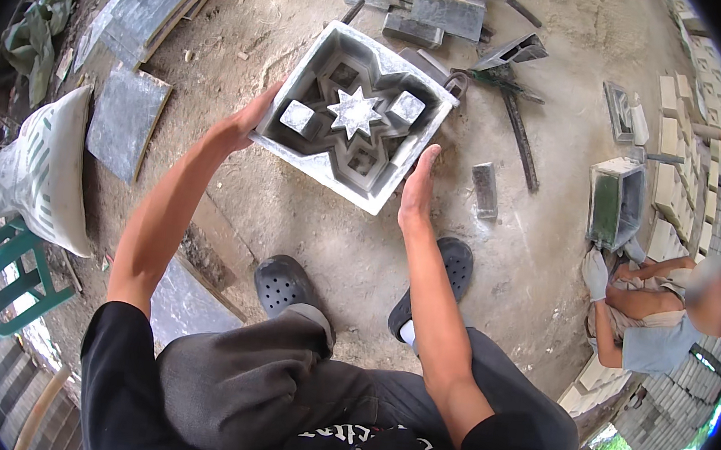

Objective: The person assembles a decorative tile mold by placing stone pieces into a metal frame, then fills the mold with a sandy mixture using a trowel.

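Observation:
A square, grey mould (318,166) is held tilted between my two hands, above the dusty floor. Inside it are a raised eight-pointed star (356,113), two square blocks beside the star and stepped walls around them. My left hand (253,119) grips the mould's left corner, its fingers mostly hidden by the wall. Against the lower right side presses my right hand (417,187), thumb pointing up along the wall; its other fingers are out of sight. A small rectangular metal block (484,190) lies on the floor to the right of that hand.
Metal plates and blocks (447,9) lie beyond the mould, beside a long bar (520,141). Flat boards (127,120), a white sack (52,169) and a green stool (17,279) are leftward. At right, a gloved person (656,314) handles a box-shaped mould (616,202) near stacked pale blocks (668,198).

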{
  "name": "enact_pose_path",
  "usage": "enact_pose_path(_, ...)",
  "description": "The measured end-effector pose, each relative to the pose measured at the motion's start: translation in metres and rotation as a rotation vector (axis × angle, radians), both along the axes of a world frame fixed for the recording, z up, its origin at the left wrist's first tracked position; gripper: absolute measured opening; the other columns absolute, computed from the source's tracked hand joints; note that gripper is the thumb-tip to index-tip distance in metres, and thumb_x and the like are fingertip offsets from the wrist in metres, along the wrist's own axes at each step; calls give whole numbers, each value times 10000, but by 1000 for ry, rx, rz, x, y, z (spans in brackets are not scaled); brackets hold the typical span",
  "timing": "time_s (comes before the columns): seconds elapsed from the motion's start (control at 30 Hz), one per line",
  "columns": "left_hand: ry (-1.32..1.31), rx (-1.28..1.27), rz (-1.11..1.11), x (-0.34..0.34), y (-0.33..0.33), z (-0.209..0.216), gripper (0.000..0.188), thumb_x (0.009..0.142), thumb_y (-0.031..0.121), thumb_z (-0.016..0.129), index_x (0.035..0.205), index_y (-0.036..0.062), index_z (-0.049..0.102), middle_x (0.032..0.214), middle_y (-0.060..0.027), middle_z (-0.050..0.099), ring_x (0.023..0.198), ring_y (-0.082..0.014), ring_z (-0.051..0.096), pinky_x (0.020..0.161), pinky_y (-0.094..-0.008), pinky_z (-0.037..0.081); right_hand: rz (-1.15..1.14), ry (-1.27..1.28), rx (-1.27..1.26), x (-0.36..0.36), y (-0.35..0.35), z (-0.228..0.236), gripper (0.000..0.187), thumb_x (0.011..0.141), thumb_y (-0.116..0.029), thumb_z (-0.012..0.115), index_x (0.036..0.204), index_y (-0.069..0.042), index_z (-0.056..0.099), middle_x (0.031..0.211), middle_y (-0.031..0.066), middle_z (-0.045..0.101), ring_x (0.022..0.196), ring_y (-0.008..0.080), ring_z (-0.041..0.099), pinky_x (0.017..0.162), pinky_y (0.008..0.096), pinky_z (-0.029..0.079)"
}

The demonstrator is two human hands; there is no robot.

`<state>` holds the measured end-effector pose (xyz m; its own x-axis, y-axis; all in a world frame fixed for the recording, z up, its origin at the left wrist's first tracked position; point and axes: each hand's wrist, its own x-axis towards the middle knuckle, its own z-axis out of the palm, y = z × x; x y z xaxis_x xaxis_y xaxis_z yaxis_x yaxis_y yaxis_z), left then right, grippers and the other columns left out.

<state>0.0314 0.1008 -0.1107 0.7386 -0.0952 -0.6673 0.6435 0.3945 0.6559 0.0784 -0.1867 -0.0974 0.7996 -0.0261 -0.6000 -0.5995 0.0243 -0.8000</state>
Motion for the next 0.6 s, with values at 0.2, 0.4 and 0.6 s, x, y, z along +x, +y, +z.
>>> enact_pose_path(0.2,-22,278,-179,7,14,-6,970,901,783,315,1507,26,338,1400,-216,519,1272,-357,525,1076,-463,415,363,-150,-410,-1,7,-4,583,820,-358,698,1217,49,568,1126,215,667,1041,329,644,915,389,475)
enact_pose_path(0.4,23,481,-265,14,-5,28,1032,880,803,335,1520,-5,272,1545,-233,294,1435,-349,282,1190,-471,188,443,-261,-319,9,-6,-25,385,736,-114,593,1078,63,580,948,236,685,869,363,678,797,418,518)
enact_pose_path(0.6,36,445,-77,-2,-15,15,1094,860,818,370,1468,-91,332,1494,-277,384,1394,-378,365,1159,-475,277,551,-376,-436,42,1,-9,422,750,-108,575,1146,36,589,952,201,693,886,356,679,815,410,515)
